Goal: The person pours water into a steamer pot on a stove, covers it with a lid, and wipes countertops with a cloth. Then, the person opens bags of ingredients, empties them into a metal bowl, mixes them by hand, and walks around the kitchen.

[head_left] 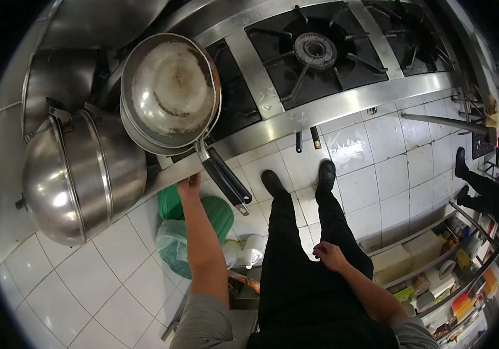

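Note:
My left hand reaches to the front edge of the stove, just under the stacked frying pans. Its fingers are curled, and their tips are partly hidden at the edge, so what they grip cannot be made out. The pans sit on the left part of the stove, with worn, stained metal insides. Their black handles point toward me, to the right of my left hand. My right hand is held over my thigh, fingers curled in, with nothing visible in it.
Large metal bowls stand at the left. A gas burner is at the stove's middle. Below lie a green bin with a plastic bag and a white jug. Shelves with containers line the right; another person's legs show there.

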The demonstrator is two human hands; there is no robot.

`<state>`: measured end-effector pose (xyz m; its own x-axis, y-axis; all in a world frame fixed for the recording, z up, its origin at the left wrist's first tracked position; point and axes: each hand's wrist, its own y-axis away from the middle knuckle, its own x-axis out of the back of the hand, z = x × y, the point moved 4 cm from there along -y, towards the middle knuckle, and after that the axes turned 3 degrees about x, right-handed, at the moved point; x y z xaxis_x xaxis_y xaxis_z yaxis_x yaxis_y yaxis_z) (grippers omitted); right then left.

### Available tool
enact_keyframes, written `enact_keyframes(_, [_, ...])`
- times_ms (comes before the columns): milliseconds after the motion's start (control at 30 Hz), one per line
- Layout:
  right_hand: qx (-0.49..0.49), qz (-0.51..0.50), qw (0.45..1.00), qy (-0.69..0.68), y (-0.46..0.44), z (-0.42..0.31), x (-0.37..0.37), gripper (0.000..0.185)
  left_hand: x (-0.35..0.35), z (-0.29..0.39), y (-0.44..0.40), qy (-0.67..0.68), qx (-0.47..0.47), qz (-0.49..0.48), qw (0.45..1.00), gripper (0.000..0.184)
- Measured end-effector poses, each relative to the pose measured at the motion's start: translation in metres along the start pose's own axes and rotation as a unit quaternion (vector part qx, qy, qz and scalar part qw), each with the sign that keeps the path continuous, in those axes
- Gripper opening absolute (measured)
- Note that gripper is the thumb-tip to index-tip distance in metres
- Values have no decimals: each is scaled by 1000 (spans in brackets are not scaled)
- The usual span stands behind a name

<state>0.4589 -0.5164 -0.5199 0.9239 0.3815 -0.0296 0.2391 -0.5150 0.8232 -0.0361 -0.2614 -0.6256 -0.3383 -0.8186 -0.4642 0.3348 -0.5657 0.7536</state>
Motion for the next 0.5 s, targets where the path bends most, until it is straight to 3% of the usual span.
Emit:
enact_keyframes(233, [6, 6, 1000, -7, -1, 3, -1, 21, 6, 4, -9, -31, 11, -50, 998, 24])
enact_keyframes(400, [2, 4, 1000, 3, -2, 5, -3, 21, -8, -2, 9, 1, 7, 78, 997, 25])
enact_keyframes(500, [3, 7, 1000, 3, -4, 11, -4, 21, -14, -2, 13, -17, 6, 32, 999, 24])
